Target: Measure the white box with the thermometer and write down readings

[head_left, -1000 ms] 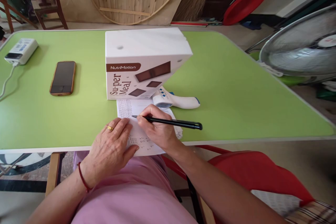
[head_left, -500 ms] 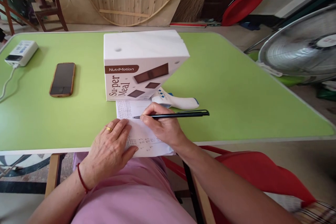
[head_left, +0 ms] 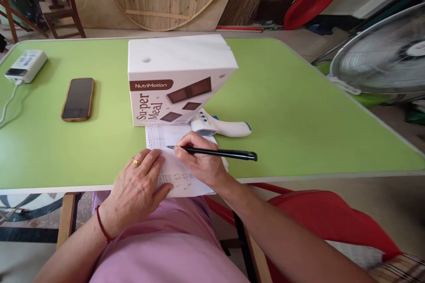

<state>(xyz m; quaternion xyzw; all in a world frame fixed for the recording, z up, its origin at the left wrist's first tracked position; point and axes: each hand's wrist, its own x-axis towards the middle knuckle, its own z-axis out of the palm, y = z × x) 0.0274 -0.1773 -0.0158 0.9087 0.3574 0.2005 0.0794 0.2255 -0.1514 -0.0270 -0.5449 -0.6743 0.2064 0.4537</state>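
Observation:
My right hand (head_left: 202,159) grips a black pen (head_left: 229,154), its tip at the writing on a sheet of paper (head_left: 177,166). Rows of small handwriting cover the sheet's upper left and lower part. My left hand (head_left: 141,181), with a gold ring and a red wrist cord, lies flat on the paper's left edge, fingers stretched out. Just beyond the paper stands a white NutriMotion box (head_left: 182,93) with brown print. A white infrared thermometer (head_left: 229,128) lies against the box's right side, partly over the paper's top corner.
On the green table (head_left: 292,110), a phone (head_left: 78,99) in a brown case lies left of the box. A white power bank (head_left: 27,65) with a cable is at the far left. A fan (head_left: 388,53) stands beyond the right edge, and a red chair (head_left: 318,216) is below.
The pen's rear end has swung down towards me and slightly left, while its tip stays near the same line. My left hand rests in the same place on the paper.

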